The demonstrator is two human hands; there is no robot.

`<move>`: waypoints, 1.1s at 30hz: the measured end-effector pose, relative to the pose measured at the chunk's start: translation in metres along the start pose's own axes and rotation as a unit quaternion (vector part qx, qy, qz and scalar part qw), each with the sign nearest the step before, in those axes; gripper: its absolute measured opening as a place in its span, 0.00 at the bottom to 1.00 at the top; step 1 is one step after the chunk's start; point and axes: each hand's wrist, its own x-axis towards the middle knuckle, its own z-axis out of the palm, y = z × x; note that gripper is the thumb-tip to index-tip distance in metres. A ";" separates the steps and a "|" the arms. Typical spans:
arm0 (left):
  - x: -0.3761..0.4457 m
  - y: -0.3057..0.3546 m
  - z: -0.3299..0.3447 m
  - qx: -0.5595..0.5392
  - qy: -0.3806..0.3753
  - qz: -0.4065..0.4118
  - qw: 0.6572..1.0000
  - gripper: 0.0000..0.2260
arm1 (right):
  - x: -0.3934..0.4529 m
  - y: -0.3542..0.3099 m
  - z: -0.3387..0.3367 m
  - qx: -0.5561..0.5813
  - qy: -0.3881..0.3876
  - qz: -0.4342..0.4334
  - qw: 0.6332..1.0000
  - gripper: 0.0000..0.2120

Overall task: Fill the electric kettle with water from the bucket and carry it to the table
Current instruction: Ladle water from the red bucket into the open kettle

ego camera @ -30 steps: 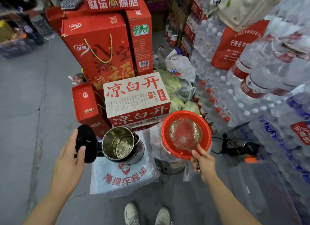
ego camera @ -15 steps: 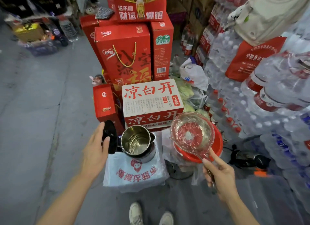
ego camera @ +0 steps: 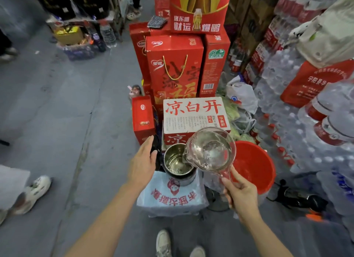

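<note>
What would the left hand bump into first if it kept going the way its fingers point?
Probably the kettle's black lid, which stands open right at the left hand's fingers. Past that sits the small red box. Depth is hard to judge from here.

The bucket (ego camera: 256,166) at four o'clock is bright red inside and out, and the scoop (ego camera: 210,151) at the centre is clear and colourless. The kettle (ego camera: 178,161) has a shiny silver inside and a black lid (ego camera: 156,151), above a white bag (ego camera: 172,197) with red print. At twelve o'clock stand red boxes (ego camera: 174,65) with gold lettering, and a white carton (ego camera: 195,115) with red characters; the floor (ego camera: 57,113) is grey.
</note>
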 end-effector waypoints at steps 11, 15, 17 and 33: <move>-0.001 -0.003 0.005 -0.004 -0.002 0.004 1.000 0.23 | 0.021 0.008 0.011 -0.153 0.049 -0.100 0.982 0.29; 0.000 -0.004 0.004 -0.004 0.000 0.007 1.000 0.23 | 0.028 0.014 0.014 -0.205 0.064 -0.119 0.969 0.28; 0.000 -0.004 0.002 -0.006 0.001 0.008 1.000 0.23 | 0.028 0.012 0.017 -0.236 0.072 -0.125 0.961 0.28; -0.001 -0.014 0.001 -0.016 -0.004 0.011 1.000 0.24 | 0.013 -0.007 0.039 -0.432 0.107 -0.172 0.879 0.25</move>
